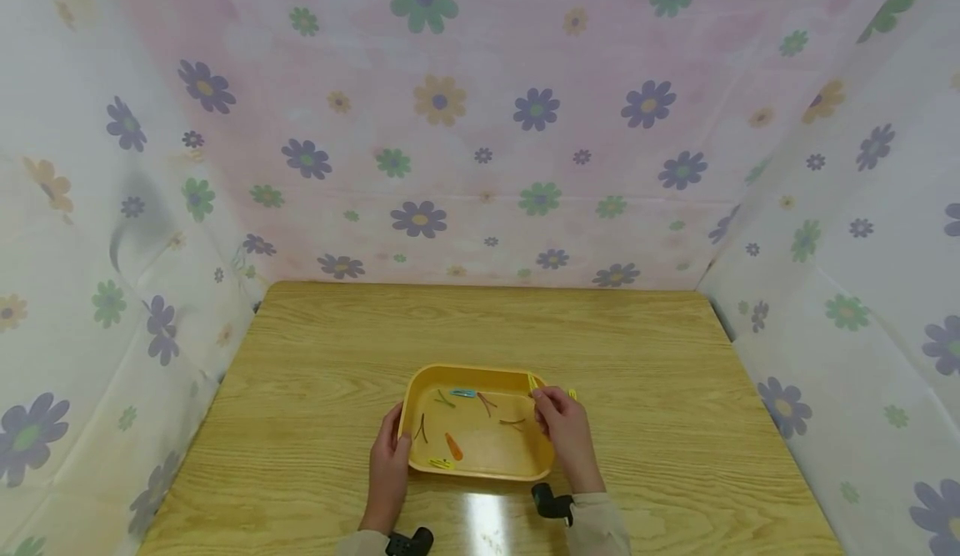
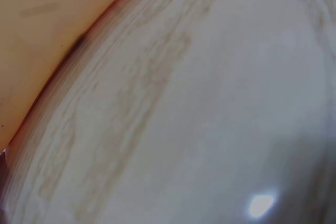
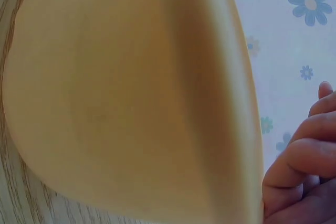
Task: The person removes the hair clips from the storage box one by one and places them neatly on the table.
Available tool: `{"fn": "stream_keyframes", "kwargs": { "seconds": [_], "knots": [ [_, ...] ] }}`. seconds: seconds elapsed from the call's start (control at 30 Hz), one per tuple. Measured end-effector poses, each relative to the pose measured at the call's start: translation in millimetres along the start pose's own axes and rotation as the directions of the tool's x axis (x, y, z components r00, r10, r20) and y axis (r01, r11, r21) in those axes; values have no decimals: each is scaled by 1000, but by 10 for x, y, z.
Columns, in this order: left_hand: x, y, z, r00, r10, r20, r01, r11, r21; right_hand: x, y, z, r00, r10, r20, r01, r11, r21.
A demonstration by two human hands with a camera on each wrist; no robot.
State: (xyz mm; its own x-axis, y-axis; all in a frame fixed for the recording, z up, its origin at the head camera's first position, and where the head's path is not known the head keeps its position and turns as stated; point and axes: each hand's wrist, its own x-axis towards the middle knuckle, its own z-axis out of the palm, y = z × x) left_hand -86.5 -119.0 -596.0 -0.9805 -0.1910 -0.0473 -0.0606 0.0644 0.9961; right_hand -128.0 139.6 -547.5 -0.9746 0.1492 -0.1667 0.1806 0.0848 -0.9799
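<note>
A shallow yellow tray (image 1: 487,474) sits on the table, and my left hand (image 1: 388,466) grips its left side with the thumb at the rim. Over the tray's back right corner my right hand (image 1: 566,433) pinches a yellow hair clip (image 1: 532,383) between thumb and finger. Inside the tray lie a blue snap hair clip (image 1: 463,393), an orange hair clip (image 1: 453,446), a yellow snap clip (image 1: 440,463) and several thin hairpins (image 1: 512,423). In the right wrist view, curled fingers of the right hand (image 3: 307,166) appear beside the tray wall (image 3: 115,87).
Another small yellow piece (image 1: 572,394) shows just behind the right hand. The wood-grain table (image 1: 330,348) extends around the tray. Flower-patterned cloth (image 1: 480,122) hangs at the back and both sides. A black wrist device (image 1: 552,502) is on the right wrist.
</note>
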Motion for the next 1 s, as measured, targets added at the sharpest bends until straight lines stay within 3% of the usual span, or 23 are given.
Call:
{"fn": "stream_keyframes", "kwargs": {
  "seconds": [0.33, 0.57, 1.0],
  "knots": [
    [9, -40, -8, 1000, 6, 8, -6, 1000, -10, 29, 56, -97, 999, 39, 4, -39, 999, -23],
    [13, -13, -2, 1000, -3, -3, 3, 1000, 13, 23, 57, -165, 996, 73, -43, -74, 997, -32],
    [-8, 37, 7, 1000, -10, -16, 11, 999, 30, 54, 297, -267, 986, 126, -111, -127, 992, 1]
  ]
}}
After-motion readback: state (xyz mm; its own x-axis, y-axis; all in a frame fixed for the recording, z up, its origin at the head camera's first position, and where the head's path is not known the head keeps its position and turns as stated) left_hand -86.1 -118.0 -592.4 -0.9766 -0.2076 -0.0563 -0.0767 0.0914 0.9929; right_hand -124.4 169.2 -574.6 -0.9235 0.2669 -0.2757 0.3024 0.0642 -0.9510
